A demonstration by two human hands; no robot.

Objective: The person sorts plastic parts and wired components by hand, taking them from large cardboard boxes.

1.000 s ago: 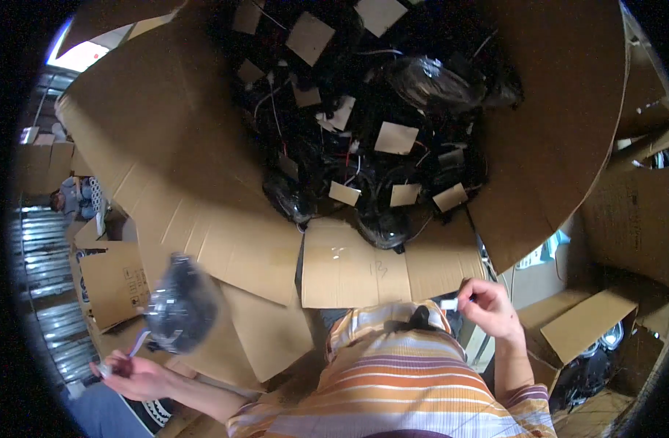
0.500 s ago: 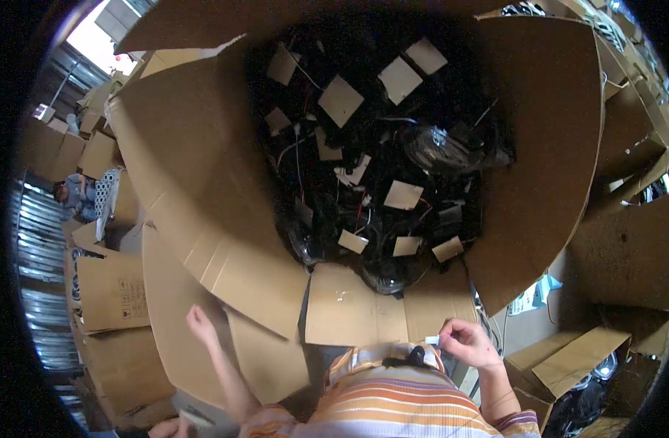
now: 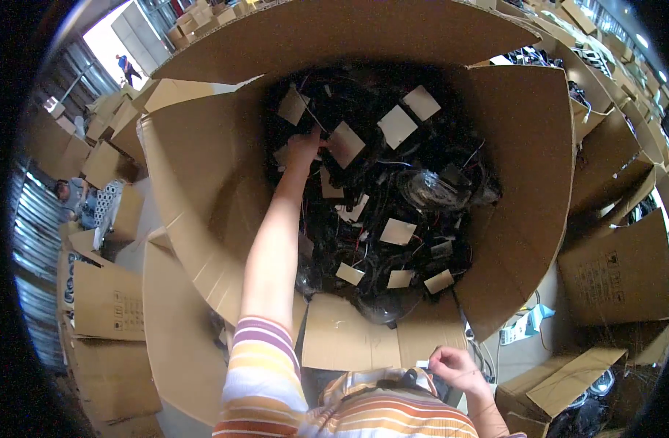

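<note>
A large open cardboard box holds dark bundles with thin wires and several pale cardboard pieces. My left arm stretches far into it. My left hand is low among the dark bundles, beside a pale card and a thin white wire. Its fingertips blend into the clutter, so I cannot see whether they grip anything. Close to my waist, my right hand is closed, pinching a small white tag between thumb and finger. A clear plastic-wrapped bundle lies right of the box's middle.
Folded-out flaps border the box on my side. More cartons stand at the left and right. A blue-and-white packet lies on the floor near some cables. Another person sits at far left; someone is by the bright doorway.
My left hand has gone from outside the box's near left flap to deep inside it. The right hand still pinches the white tag near my waist. The view has tilted up.
</note>
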